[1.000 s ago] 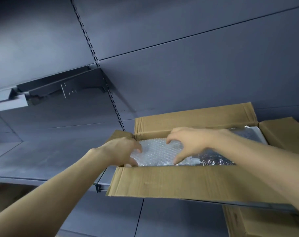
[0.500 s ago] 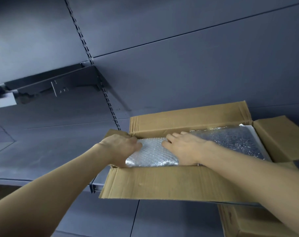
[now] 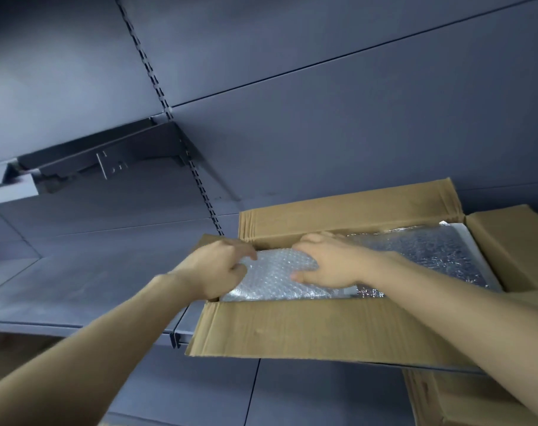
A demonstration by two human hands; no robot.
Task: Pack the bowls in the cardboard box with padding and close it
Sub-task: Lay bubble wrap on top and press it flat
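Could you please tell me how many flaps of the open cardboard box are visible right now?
4: the far flap stands upright, the near flap hangs toward the camera, the right flap folds outward, and the left flap is mostly hidden behind the left hand.

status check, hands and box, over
Left hand grips bubble wrap at its left end; right hand presses flat on top. Cardboard box open, all flaps up. No bowls visible, nothing blocking.
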